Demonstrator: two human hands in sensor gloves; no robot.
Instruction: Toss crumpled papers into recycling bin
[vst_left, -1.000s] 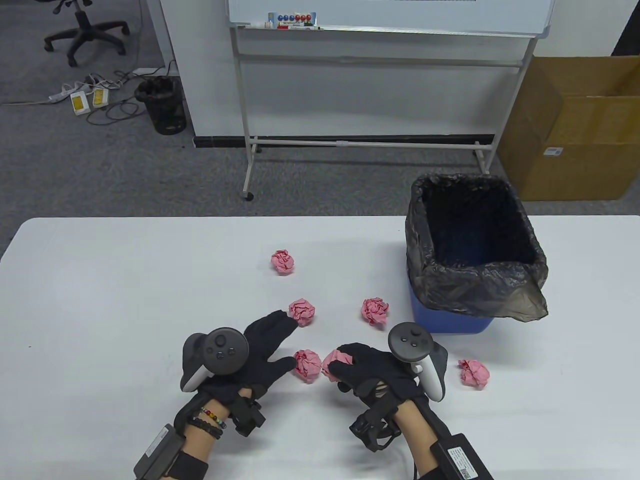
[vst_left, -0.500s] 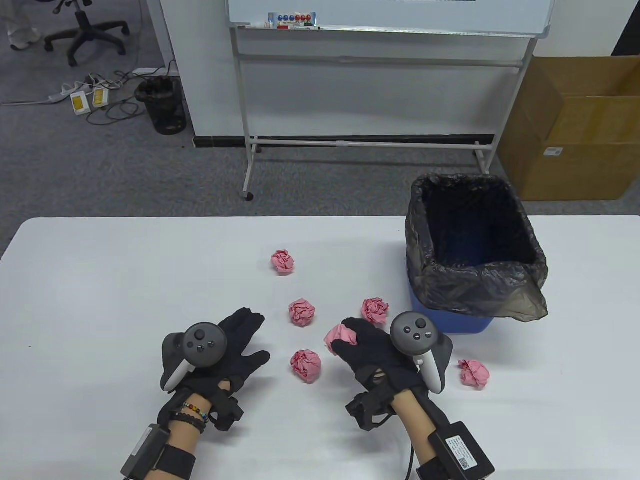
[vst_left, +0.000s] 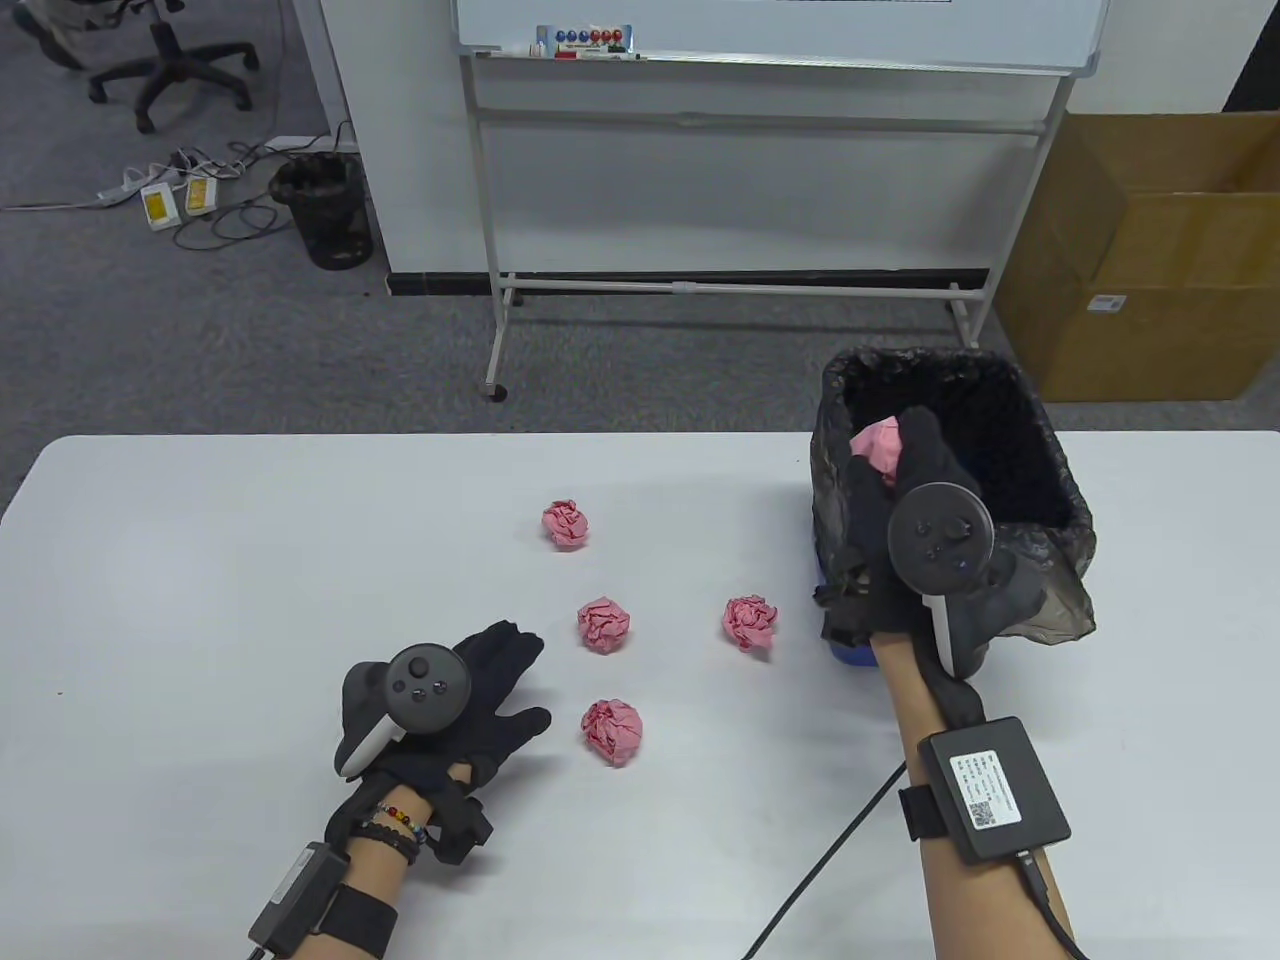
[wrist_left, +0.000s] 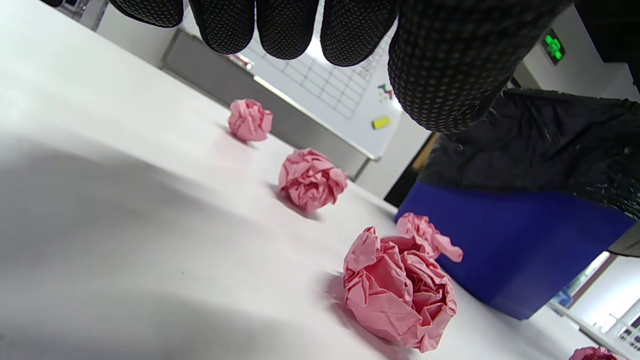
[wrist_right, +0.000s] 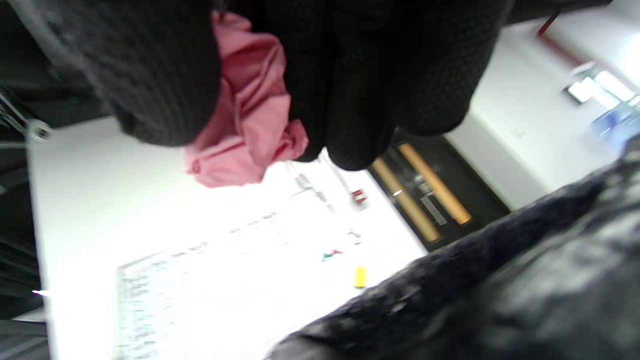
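Several pink crumpled paper balls lie on the white table (vst_left: 200, 600); the nearest ball (vst_left: 612, 730) is just right of my left hand (vst_left: 520, 678). That hand rests flat on the table, open and empty, with its fingertips (wrist_left: 350, 30) above the same ball (wrist_left: 400, 290). My right hand (vst_left: 895, 450) is raised over the near left rim of the blue bin (vst_left: 1040, 480) with the black bag liner. It grips a pink paper ball (vst_left: 878, 443) between thumb and fingers, as the right wrist view (wrist_right: 245, 130) shows.
Other balls lie at the table's middle (vst_left: 605, 626), further back (vst_left: 566, 523) and beside the bin (vst_left: 750, 622). A cable (vst_left: 830, 860) trails from my right forearm across the table. A whiteboard stand (vst_left: 740, 285) and a cardboard box (vst_left: 1150, 270) stand behind.
My right hand lifted a pink ball from the table and carried it up and right to above the bin. My left hand drew back left from the balls and stays flat.
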